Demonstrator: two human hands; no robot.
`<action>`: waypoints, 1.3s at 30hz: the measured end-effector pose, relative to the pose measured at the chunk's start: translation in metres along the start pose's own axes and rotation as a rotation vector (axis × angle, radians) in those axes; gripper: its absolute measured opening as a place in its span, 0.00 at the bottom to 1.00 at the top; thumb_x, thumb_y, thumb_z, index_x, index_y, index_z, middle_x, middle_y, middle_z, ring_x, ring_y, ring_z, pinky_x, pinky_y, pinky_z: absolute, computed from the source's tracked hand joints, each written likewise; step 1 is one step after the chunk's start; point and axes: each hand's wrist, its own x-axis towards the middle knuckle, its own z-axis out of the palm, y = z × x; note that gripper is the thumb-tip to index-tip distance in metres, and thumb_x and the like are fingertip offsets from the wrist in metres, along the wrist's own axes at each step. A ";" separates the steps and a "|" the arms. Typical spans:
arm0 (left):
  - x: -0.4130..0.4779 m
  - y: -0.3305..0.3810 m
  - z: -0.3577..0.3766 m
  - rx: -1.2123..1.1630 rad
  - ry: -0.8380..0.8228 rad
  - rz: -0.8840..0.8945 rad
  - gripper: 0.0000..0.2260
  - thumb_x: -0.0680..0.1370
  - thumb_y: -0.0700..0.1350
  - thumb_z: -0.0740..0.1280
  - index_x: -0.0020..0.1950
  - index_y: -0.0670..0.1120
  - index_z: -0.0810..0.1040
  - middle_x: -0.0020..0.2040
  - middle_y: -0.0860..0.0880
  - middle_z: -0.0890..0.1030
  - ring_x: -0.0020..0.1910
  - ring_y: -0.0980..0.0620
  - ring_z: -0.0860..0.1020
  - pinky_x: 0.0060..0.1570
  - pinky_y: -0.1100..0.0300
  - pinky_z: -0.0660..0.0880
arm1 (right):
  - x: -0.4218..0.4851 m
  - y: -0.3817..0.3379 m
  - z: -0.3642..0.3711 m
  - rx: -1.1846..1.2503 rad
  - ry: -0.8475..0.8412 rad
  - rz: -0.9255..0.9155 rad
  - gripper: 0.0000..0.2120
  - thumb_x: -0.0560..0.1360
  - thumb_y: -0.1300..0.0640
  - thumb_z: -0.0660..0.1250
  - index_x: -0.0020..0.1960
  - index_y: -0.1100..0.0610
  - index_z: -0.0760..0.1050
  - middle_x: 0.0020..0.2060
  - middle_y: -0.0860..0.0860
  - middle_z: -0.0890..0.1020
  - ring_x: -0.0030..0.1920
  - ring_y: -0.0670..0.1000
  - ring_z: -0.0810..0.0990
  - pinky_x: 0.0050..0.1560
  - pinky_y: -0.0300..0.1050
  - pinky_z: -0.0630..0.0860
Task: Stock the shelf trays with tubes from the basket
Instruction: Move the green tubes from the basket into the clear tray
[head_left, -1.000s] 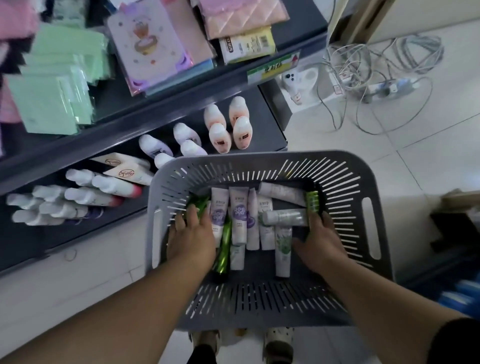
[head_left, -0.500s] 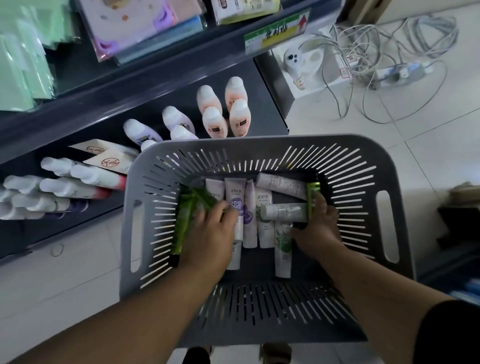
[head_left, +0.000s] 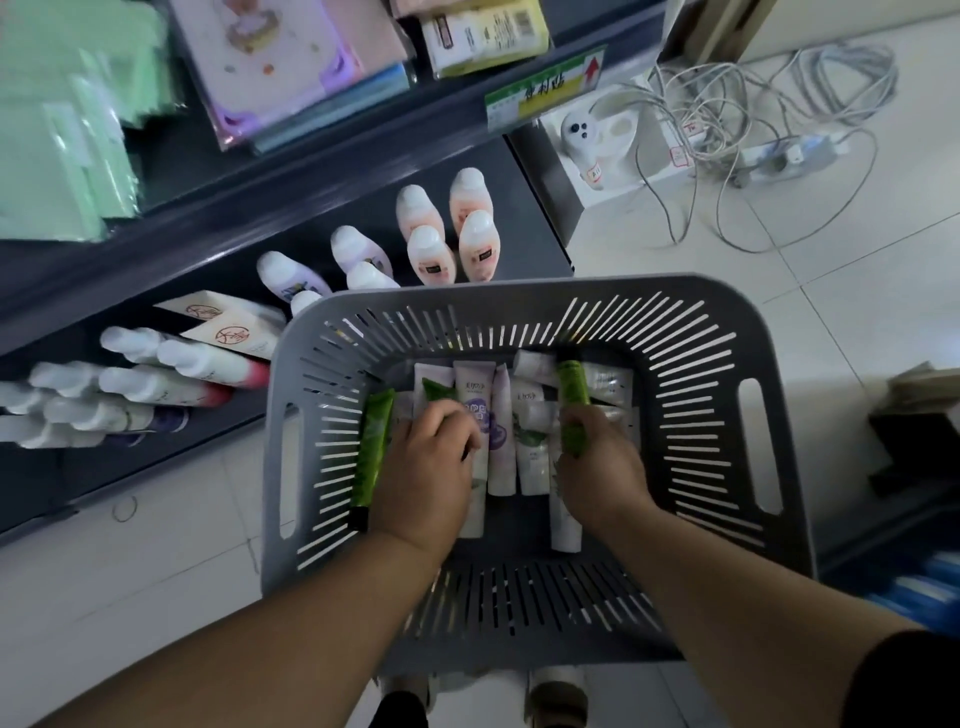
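A grey slotted basket (head_left: 727, 374) fills the middle of the view, with several white, lilac and green tubes lying in its bottom. My left hand (head_left: 423, 473) is inside it, fingers curled round green tubes: one green tube (head_left: 375, 447) runs along its left side and another green tip (head_left: 436, 389) sticks out above the fingers. My right hand (head_left: 602, 467) grips a green tube (head_left: 572, 400) that stands up out of its fist. White and lilac tubes (head_left: 501, 441) lie between the two hands.
The dark lower shelf (head_left: 171, 270) at the left holds peach bottles (head_left: 447, 228), lilac bottles (head_left: 291, 278) and lying white tubes (head_left: 130, 395). An upper shelf carries green packets (head_left: 62, 135) and boxes. Tangled cables (head_left: 753, 104) lie on the tiled floor at the right.
Both hands have closed round green tubes and lifted them off the pile. The right hand's tube now stands upright. The view has shifted slightly.
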 end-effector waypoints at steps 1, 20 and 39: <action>0.000 0.003 -0.009 -0.018 0.020 -0.022 0.11 0.68 0.31 0.71 0.40 0.45 0.75 0.50 0.48 0.76 0.49 0.46 0.75 0.43 0.57 0.70 | -0.008 -0.004 -0.002 0.036 -0.010 -0.010 0.20 0.76 0.65 0.60 0.64 0.46 0.69 0.53 0.53 0.75 0.43 0.54 0.78 0.29 0.42 0.72; -0.052 0.167 -0.310 -0.335 0.504 0.029 0.12 0.77 0.36 0.66 0.41 0.52 0.70 0.50 0.59 0.70 0.52 0.67 0.70 0.48 0.76 0.67 | -0.241 -0.197 -0.175 0.549 -0.099 -0.450 0.11 0.79 0.62 0.63 0.52 0.48 0.79 0.44 0.51 0.83 0.39 0.56 0.81 0.40 0.50 0.80; -0.177 0.199 -0.557 0.037 0.773 -0.202 0.18 0.79 0.53 0.59 0.69 0.60 0.61 0.50 0.54 0.77 0.43 0.49 0.78 0.39 0.54 0.73 | -0.468 -0.364 -0.232 0.189 -0.066 -1.214 0.14 0.79 0.59 0.63 0.53 0.39 0.77 0.40 0.49 0.83 0.30 0.42 0.80 0.28 0.35 0.74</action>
